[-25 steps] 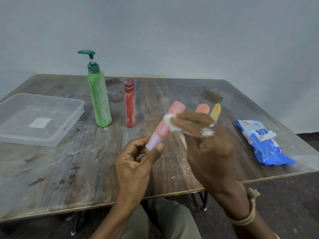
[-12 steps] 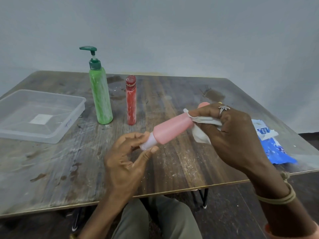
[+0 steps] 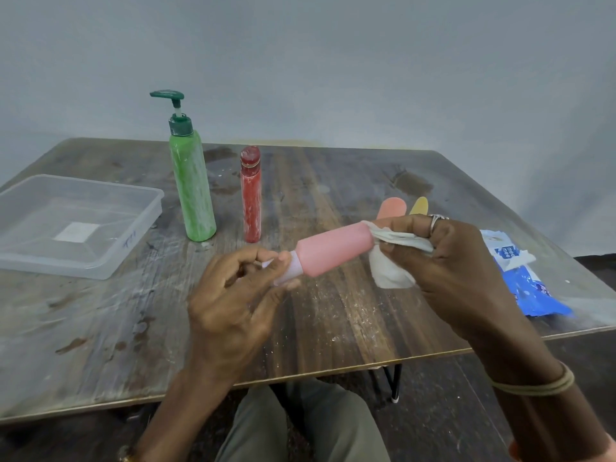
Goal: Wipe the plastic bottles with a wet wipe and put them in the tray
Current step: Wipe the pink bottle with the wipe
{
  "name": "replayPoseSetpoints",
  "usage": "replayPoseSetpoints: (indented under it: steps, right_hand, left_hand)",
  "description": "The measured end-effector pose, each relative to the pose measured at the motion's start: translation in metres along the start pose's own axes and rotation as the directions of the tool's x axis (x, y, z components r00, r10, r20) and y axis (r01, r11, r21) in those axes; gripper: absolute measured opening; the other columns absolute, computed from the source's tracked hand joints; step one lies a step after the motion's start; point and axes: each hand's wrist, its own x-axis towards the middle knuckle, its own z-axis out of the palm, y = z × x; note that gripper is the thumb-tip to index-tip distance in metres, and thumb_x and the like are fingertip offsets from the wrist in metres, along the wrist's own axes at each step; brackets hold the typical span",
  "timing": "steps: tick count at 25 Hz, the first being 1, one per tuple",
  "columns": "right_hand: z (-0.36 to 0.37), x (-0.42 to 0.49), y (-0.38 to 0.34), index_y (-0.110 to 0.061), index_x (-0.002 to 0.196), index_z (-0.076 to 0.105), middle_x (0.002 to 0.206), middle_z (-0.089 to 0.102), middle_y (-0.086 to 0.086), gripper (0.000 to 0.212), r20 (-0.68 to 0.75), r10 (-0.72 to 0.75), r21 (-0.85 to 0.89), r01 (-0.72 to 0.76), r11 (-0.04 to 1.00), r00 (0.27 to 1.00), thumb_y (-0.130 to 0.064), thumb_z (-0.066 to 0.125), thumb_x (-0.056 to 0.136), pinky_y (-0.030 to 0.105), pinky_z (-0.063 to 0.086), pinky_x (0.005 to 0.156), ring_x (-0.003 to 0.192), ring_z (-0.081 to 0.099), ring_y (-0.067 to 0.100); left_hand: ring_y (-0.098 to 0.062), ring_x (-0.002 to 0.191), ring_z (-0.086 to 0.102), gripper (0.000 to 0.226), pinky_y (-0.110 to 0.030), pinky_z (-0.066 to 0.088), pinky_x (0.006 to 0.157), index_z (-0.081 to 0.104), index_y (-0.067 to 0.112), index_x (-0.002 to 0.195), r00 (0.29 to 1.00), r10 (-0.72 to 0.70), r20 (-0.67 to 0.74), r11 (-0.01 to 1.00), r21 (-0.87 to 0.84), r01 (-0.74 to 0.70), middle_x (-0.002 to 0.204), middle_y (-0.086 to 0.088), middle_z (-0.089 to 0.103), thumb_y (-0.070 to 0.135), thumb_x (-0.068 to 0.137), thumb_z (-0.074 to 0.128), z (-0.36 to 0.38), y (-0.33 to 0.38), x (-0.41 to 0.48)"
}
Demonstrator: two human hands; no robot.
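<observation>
Pinching the cap end of the pink bottle (image 3: 333,250), the left grip (image 3: 233,305) held it level over the surface (image 3: 100,328) near its front edge so the right grip (image 3: 460,261), clutching the wet wipe (image 3: 390,271), could rub its base; the tray (image 3: 136,238) sat by the left edge.

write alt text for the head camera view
A person's left hand pinches the pale cap of a pink bottle while the right hand holds a white wipe against its other end, above a wooden table. A green pump bottle and red bottle stand right of a clear tray.
</observation>
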Motion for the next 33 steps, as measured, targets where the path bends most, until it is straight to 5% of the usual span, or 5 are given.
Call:
replayPoseSetpoints:
  steps: [5,17,25,29,33]
  right_hand:
    - [0.002,-0.003,-0.007,-0.033,0.102,0.074,0.093,0.072,-0.019,0.028,-0.045,-0.176,-0.129,0.168,0.977,0.983,-0.008,0.067,0.091,0.005,0.043,0.073,0.090,0.065,-0.003]
    - [0.002,0.010,-0.005,-0.016,0.105,0.074,0.103,0.069,-0.004,0.032,0.035,-0.563,-0.269,0.550,0.790,0.826,0.007,0.070,0.083,0.016,0.048,0.086,0.096,0.064,0.007]
    - [0.009,0.001,-0.003,-0.025,0.098,0.075,0.093,0.071,-0.017,0.022,-0.109,-0.215,-0.108,0.203,0.973,0.971,-0.007,0.068,0.089,0.001,0.041,0.073,0.089,0.064,-0.007]
    - [0.008,0.003,0.004,-0.037,0.093,0.074,0.082,0.071,-0.026,0.026,-0.035,-0.033,-0.005,0.033,0.999,0.999,-0.012,0.068,0.091,0.008,0.045,0.069,0.081,0.066,-0.004]
    - [0.007,0.000,0.010,-0.025,0.094,0.077,0.072,0.070,-0.019,0.019,-0.014,0.045,0.132,-0.043,0.990,0.999,-0.010,0.066,0.091,0.013,0.044,0.064,0.070,0.063,0.000]
  left_hand:
    - [-0.012,0.094,0.072,0.034,-0.022,0.058,0.081,0.075,0.032,0.110,0.748,-0.567,0.344,0.564,-0.500,0.657,0.107,0.005,0.076,0.036,0.077,0.082,-0.004,0.011,0.004]
    - [-0.011,0.051,0.047,0.059,-0.025,0.047,0.047,0.077,0.004,0.089,0.229,-0.391,0.891,-0.339,-0.371,0.865,0.072,-0.012,0.054,0.053,0.059,0.089,0.000,0.016,0.001]
    - [-0.014,0.090,0.070,0.033,-0.025,0.056,0.079,0.075,0.024,0.095,0.662,-0.593,0.458,0.432,-0.513,0.742,0.098,0.001,0.074,0.045,0.070,0.081,0.010,0.015,-0.009]
    - [-0.014,0.091,0.065,0.028,-0.020,0.053,0.079,0.069,0.018,0.099,0.981,-0.185,0.055,0.962,-0.196,0.192,0.100,-0.002,0.070,0.024,0.076,0.084,0.014,0.004,-0.016]
    - [-0.018,0.079,0.058,0.041,-0.022,0.048,0.074,0.064,0.013,0.110,0.986,0.157,-0.059,0.984,0.095,-0.151,0.095,-0.014,0.070,0.014,0.076,0.087,0.011,-0.003,-0.014]
